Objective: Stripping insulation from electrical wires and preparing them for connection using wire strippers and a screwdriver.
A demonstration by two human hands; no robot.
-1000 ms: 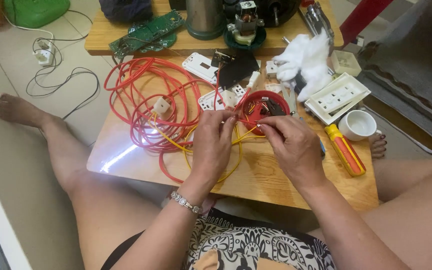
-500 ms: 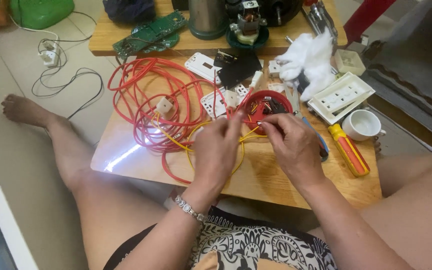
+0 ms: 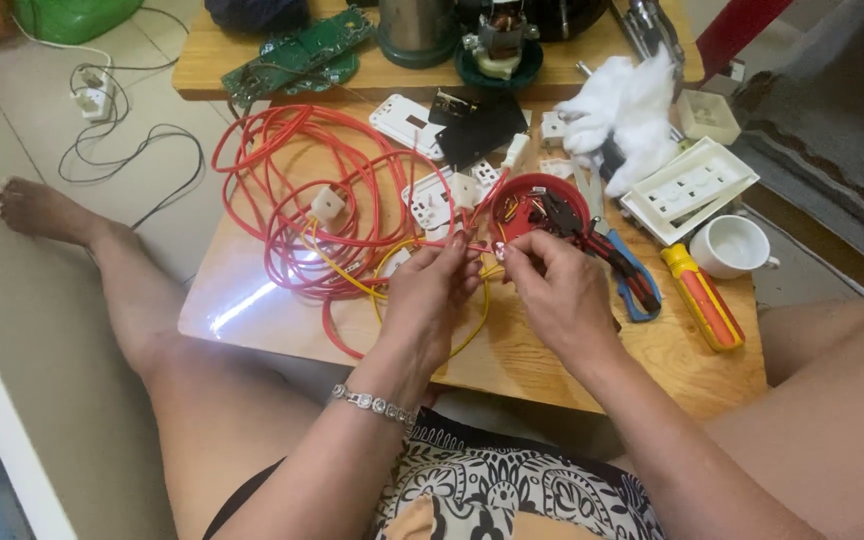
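Hands over a low wooden table (image 3: 572,365), seen from the head camera. Left hand (image 3: 430,300) with fingers curled, fingertips pinching a thin red wire (image 3: 474,245) near its end. Right hand (image 3: 562,290) just beside, thumb and forefinger pressed together on the same wire at a small pale piece; exact contact too small to tell. Yellow wire (image 3: 477,320) looping beneath both hands. Big coil of red cable (image 3: 297,190) left of the hands, with a small beige block (image 3: 327,205) resting on it. Round red dish (image 3: 537,205) just beyond the fingertips, holding small parts. Pliers with red-and-blue handles (image 3: 632,280) right of the right hand. Orange-and-yellow screwdriver (image 3: 702,300) farther right, near a white cup (image 3: 732,245). White socket plate (image 3: 687,190) behind the cup, white cotton wad (image 3: 622,105) above. Green circuit board (image 3: 297,55) on the far table.
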